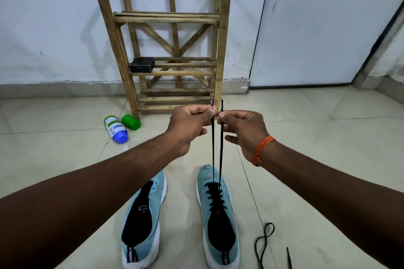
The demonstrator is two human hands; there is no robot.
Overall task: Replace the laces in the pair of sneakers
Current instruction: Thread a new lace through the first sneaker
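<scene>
Two light-blue sneakers with white soles stand side by side on the tiled floor. The left sneaker (142, 220) has no lace, and its black tongue lies bare. The right sneaker (218, 214) is threaded with a black lace (213, 150), whose two ends rise straight up from the toe end. My left hand (190, 125) pinches one end and my right hand (242, 129), with an orange thread at the wrist, pinches the other. Both hands are held close together, well above the shoe. A second black lace (263, 244) lies loose on the floor at the lower right.
A wooden slatted rack (166, 39) leans against the white wall ahead, with a small black box (142, 65) on one shelf. A white bottle with a blue cap (115, 129) and a green container (130, 122) lie on the floor to the left. A door is at the right.
</scene>
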